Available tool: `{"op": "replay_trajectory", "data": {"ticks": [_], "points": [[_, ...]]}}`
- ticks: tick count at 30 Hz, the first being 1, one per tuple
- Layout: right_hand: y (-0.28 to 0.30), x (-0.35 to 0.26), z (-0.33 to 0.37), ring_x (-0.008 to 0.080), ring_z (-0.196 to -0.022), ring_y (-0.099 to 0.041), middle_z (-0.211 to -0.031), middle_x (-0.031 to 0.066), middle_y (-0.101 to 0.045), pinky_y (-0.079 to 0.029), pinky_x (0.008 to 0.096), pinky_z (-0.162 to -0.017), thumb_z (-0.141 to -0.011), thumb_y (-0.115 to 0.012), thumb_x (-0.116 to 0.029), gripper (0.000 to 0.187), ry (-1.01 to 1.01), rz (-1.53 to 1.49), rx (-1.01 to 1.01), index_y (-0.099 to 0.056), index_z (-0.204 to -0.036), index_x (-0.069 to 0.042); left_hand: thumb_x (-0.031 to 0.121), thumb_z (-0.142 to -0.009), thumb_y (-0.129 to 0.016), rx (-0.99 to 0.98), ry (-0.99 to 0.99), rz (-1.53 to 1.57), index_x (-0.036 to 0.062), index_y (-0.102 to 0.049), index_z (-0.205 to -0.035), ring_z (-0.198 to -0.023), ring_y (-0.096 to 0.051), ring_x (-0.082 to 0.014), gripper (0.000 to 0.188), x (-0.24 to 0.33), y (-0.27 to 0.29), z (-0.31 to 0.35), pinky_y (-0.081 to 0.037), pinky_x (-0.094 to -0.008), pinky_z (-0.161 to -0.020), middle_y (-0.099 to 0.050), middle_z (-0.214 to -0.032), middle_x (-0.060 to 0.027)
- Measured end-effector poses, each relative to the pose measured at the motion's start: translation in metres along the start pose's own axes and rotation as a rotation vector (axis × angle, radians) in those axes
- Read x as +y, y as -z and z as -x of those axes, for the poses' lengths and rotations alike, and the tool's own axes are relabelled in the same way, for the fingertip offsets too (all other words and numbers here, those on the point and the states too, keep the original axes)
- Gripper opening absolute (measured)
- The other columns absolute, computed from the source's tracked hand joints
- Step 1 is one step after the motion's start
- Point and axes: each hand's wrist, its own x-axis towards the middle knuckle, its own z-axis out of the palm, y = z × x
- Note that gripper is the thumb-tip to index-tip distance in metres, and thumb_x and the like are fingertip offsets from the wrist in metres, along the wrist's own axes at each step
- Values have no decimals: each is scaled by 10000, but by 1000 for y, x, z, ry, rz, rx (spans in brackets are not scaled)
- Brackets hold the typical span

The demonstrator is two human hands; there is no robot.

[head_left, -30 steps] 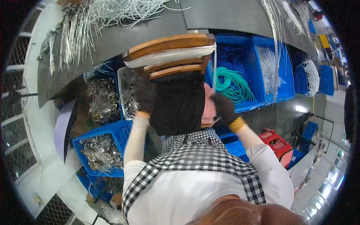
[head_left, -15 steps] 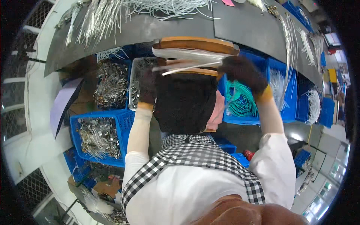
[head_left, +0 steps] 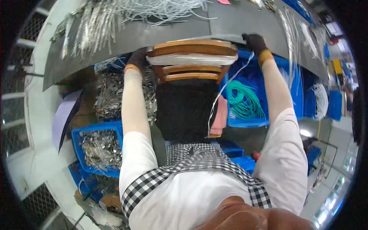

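Note:
A wooden chair point(head_left: 193, 48) with a dark seat cover point(head_left: 186, 111) stands in front of me, its back toward the bench. White, shiny plastic strip point(head_left: 191, 60) is wound in a band across the backrest. My right hand point(head_left: 254, 42), in a dark glove, is closed on a strip just right of the backrest. From there one stretch runs behind the top rail, and a thin loose end point(head_left: 230, 78) hangs down along the seat's right side. My left hand point(head_left: 138, 58), also gloved, is at the backrest's left post; its fingers are hidden there.
A dark bench top point(head_left: 153, 34) beyond the chair bears heaps of pale strips point(head_left: 153, 10). A blue bin point(head_left: 245, 124) with coiled green cords point(head_left: 245, 99) is on the right. Another blue crate point(head_left: 76, 134) with metal-tipped pieces sits left. Pink cloth point(head_left: 219, 117) hangs beside the seat.
My hands have moved apart and away from me, from in front of the backrest to its two sides. A strip now stretches behind the top rail, and a loose end hangs on the right.

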Motion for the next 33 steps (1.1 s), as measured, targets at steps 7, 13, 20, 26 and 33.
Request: {"op": "replay_trajectory", "data": {"ticks": [7, 13, 20, 26, 33], "points": [[-77, -82, 268, 261, -767, -649, -906, 142, -676, -501, 404, -672, -821, -545, -177, 230, -223, -428, -296, -669, -994, -91, 138, -889, -536, 254, -132, -292, 25, -606, -1095, -966, -611, -345, 246, 17, -24, 68, -484, -442, -812, -634, -1043, -195], [-2, -278, 310, 309, -944, -649, -995, 152, -672, -503, 436, -836, -804, -613, -120, 262, 62, -1276, -327, -649, -1055, -55, 111, -854, -530, -113, -697, -552, 86, -599, -1165, -1160, -522, -301, 320, 112, -142, 167, -402, -445, -1003, -560, -1235, -122], [102, -201, 194, 300, -788, -653, -869, 123, -664, -524, 392, -728, -824, -657, -141, 202, 471, -1366, -551, -666, -1008, -57, 67, -838, -555, -228, -214, 267, 49, -638, -1101, -980, -622, -307, 277, 63, -102, 203, -447, -436, -940, -664, -1039, -125], [115, -114, 34, 105, -628, -548, -820, 30, -660, -486, 278, -594, -861, -606, -170, 216, 399, -1161, -78, -680, -1007, -30, 218, -932, -499, 174, -246, -760, 90, -637, -1120, -981, -621, -359, 266, -1, 2, 103, -504, -427, -833, -652, -1034, -189], [44, -49, -61, 222, -617, -612, -835, 89, -683, -513, 350, -583, -785, -640, -241, 209, -107, -795, -104, -685, -897, -70, 89, -858, -570, 14, -242, -809, 84, -595, -1206, -1022, -629, -287, 349, -1, 8, -22, -506, -396, -871, -646, -1107, -167]]}}
